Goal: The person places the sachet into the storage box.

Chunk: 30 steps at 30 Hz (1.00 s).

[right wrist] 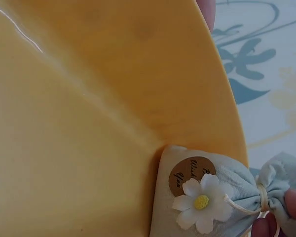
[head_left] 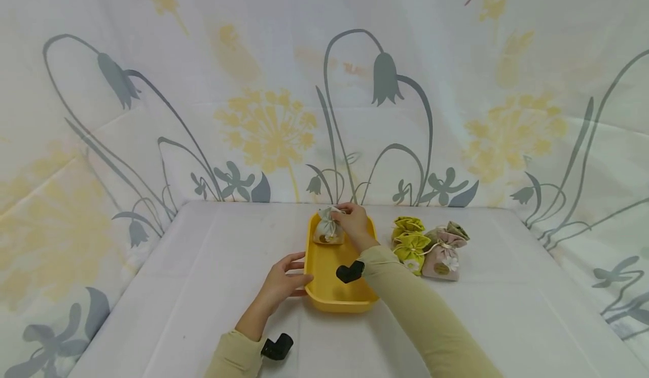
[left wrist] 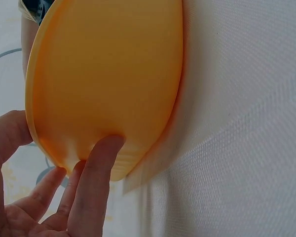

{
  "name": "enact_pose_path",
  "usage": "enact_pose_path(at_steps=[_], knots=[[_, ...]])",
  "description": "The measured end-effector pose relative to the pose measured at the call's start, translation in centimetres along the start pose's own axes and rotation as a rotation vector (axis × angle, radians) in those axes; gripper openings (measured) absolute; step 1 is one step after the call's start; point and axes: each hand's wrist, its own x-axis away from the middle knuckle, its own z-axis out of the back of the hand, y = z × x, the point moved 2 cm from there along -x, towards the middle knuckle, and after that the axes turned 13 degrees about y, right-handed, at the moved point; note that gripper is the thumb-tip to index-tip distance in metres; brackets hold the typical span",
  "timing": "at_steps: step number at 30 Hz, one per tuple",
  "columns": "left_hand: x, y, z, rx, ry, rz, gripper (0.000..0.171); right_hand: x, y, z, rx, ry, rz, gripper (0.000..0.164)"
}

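A yellow plastic basin [head_left: 332, 306] stands on the white table. My left hand [head_left: 282, 277] holds its left wall; in the left wrist view the thumb [left wrist: 11, 131] reaches over the rim and the fingers [left wrist: 96, 180] touch the outside. At the basin's far end, my right hand [head_left: 353, 220] pinches the gathered neck of a pale blue-green drawstring pouch [head_left: 327, 234]. Close up in the right wrist view, the pouch [right wrist: 227, 192] bears a white cloth flower and a round brown label, and its lower part sits in the basin's corner.
Right of the basin stand several more drawstring pouches: yellow-green ones [head_left: 412, 248] and a pink one [head_left: 442, 259], with a darker olive-brown one [head_left: 458, 230] partly behind it. A flower-printed cloth [head_left: 284, 85] hangs behind the table [head_left: 228, 254].
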Motion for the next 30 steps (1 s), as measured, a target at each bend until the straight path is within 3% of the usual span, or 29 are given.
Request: enact_pose_path(at_steps=[15, 24, 30], knots=[[0.1, 0.0, 0.0, 0.004, 0.002, 0.0, 0.06, 0.2, -0.5, 2.3, 0.068, -0.015, -0.034, 0.023], [-0.1, 0.0, -0.1, 0.007, -0.007, -0.008, 0.061, 1.6, -1.3, 4.3, -0.012, -0.05, -0.033, 0.027], [0.0, -0.1, -0.2, -0.002, 0.001, -0.004, 0.062, 3.4, -2.0, 5.1, -0.042, -0.117, -0.031, 0.028]])
